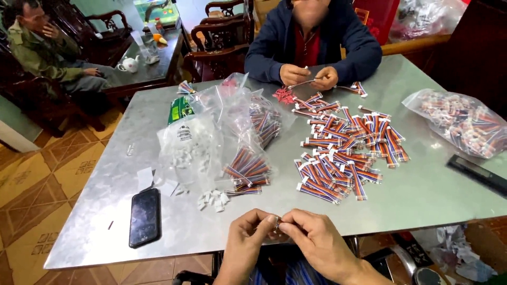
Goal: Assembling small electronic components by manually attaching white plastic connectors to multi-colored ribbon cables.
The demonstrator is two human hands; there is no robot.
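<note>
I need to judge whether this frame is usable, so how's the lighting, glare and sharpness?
Head view: even daylight, soft shadows; mild glare on the metal table and the clear bags; wide-lens bending at the edges; hands slightly soft, small part between the fingertips too blurred to identify.

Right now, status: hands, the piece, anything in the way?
Left hand and right hand pinch one small connector piece at table edge. Nothing blocking the grip.

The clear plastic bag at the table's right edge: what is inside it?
The clear bag holds many short striped wire bundles with white connectors. Those deeper inside are covered by the top ones.
</note>
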